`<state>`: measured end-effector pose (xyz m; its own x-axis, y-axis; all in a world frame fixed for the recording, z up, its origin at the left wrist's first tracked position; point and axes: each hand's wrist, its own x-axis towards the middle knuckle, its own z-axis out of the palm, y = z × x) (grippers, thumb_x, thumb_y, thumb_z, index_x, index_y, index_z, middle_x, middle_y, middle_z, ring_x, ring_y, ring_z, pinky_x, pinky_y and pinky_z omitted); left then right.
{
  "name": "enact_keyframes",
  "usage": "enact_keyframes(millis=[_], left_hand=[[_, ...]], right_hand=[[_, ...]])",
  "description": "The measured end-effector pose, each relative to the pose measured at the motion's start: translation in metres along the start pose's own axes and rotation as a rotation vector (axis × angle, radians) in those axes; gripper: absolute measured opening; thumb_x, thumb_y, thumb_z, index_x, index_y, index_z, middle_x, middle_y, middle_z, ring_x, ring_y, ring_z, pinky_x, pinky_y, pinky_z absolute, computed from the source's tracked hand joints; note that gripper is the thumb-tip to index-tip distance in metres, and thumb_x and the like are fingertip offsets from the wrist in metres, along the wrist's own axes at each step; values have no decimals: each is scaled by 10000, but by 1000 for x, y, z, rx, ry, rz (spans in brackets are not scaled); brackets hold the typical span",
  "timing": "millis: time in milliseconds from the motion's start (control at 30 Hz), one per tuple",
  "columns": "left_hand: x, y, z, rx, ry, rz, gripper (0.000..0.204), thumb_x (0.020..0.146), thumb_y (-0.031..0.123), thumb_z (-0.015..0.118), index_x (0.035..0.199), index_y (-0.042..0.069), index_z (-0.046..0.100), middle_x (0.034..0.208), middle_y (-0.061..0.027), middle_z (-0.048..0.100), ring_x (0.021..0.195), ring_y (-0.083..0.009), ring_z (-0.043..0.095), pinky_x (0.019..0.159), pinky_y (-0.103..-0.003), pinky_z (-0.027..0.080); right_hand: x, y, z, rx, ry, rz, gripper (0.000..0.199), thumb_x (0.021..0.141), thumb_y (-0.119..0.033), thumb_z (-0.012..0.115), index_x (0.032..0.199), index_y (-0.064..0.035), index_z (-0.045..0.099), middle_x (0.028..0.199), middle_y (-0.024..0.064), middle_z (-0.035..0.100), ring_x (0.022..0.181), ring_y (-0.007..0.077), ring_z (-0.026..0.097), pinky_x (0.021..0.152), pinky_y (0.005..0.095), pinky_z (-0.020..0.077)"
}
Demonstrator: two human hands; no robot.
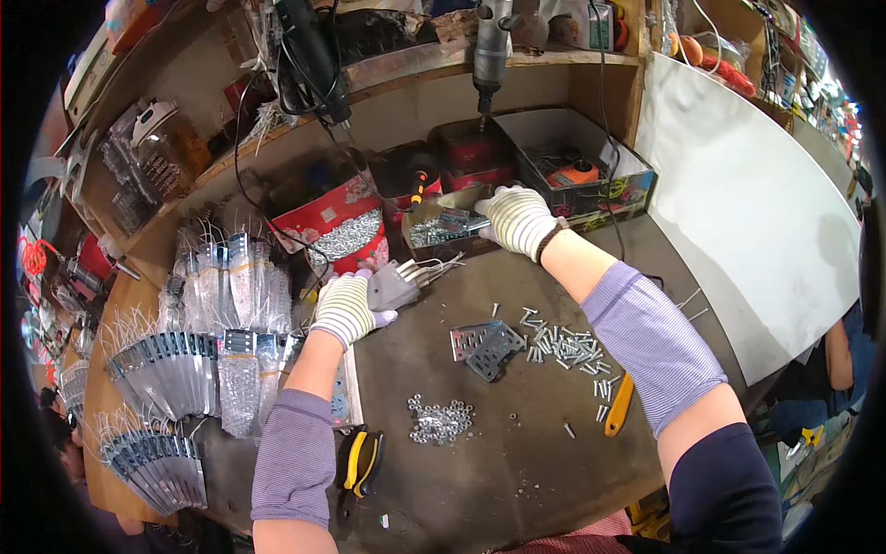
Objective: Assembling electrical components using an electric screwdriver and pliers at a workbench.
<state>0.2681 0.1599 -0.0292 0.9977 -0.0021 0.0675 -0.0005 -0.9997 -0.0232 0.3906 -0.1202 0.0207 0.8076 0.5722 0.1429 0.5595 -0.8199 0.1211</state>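
The gloved left hand [347,307] grips a bundle of grey metal brackets with wires [399,283] above the dark table [517,462], while the gloved right hand [517,219] curls over shiny plates [447,225] in a cardboard box [417,242].

Bare benchtop [517,462] beside nuts [440,421], seemingly.

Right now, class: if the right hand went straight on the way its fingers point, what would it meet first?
The right hand points left into the small box of metal parts; it would probably meet those parts first, though depth is unclear.
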Motion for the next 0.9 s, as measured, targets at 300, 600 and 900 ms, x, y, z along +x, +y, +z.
enact_keyframes(millis=[300,600,900], left_hand=[[4,13,1,-61,1,11,860,641,481,807,1282,-8,508,1227,-218,554,1169,-371,523,1016,-433,420],[7,3,17,-183,76,16,881,611,395,843,1305,-25,501,1242,-238,572,1184,-375,526,1035,-405,414],[-8,0,15,-116,274,59,879,577,397,851,1295,7,525,1130,-232,631,1047,-385,591,956,-421,472]], right_hand=[[-4,49,16,405,502,47,209,854,-237,650,986,-80,688,1019,153,674,970,350,632,841,439,507],[-200,-48,-28,-118,276,-392,159,787,-233,590,892,-122,635,848,65,593,719,205,601,568,323,486],[-133,-24,-36,271,412,-260,556,837,-424,642,1243,-68,508,791,149,633,714,347,639,615,439,510]])
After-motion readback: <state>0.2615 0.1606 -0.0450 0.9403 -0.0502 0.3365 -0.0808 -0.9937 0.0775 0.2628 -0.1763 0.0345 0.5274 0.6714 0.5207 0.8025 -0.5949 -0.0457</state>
